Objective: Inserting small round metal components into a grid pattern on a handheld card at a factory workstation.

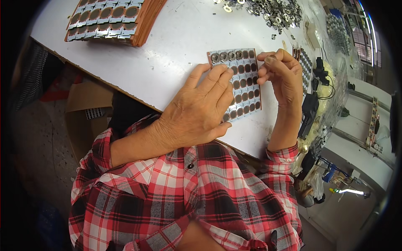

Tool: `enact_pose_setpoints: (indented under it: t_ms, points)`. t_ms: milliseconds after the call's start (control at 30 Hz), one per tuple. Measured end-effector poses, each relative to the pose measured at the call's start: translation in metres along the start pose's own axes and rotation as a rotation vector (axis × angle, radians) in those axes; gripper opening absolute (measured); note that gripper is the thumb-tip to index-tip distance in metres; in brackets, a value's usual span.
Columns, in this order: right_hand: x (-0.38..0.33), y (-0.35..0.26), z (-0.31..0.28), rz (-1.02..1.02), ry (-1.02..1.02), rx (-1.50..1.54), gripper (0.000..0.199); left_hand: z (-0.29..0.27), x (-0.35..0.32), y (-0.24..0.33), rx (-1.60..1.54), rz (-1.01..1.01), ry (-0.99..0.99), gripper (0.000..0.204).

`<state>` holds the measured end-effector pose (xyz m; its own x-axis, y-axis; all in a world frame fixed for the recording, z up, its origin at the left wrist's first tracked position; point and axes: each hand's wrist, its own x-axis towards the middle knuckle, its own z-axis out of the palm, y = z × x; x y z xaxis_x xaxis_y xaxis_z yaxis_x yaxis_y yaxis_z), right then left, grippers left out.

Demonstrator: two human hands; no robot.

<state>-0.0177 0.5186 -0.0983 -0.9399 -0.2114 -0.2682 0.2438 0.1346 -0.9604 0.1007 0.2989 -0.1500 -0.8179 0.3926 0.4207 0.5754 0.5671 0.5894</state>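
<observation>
PCB panel [245,88] — long axis fore-aft — is overlapped along its L side by spread L hand [201,102]; just off its R edge, R hand [284,77] is pinched, contents unclear.

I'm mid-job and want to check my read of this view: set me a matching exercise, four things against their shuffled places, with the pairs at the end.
Things
1. left hand
2. right hand
3. metal parts
4. carton

Places
A. off the table, at the picture's left
B. over the left part of the sheet
C. heaped loose near the picture's top edge
D. raised by the sheet's right edge

Pairs: 1-B, 2-D, 3-C, 4-A
</observation>
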Motion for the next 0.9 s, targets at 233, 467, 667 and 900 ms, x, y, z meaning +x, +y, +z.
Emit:
enact_pose_setpoints:
  t_ms: [233,467,667,900]
  points:
    - [-0.005,0.017,0.003,-0.048,0.012,0.067,0.015,-0.004,0.002,0.002,-0.04,-0.028,-0.011,0.07]
    - [-0.028,0.003,0.023,-0.085,-0.208,0.126,0.015,-0.003,0.012,-0.011,-0.297,-0.015,0.303,0.053]
    - [-0.031,0.01,0.029,-0.111,-0.167,-0.066,0.011,0.001,0.03,-0.022,-0.319,-0.137,0.416,0.03]
    - [-0.033,0.011,0.029,-0.216,-0.127,-0.209,0.009,-0.021,0.019,-0.033,-0.827,-0.371,0.626,0.016]
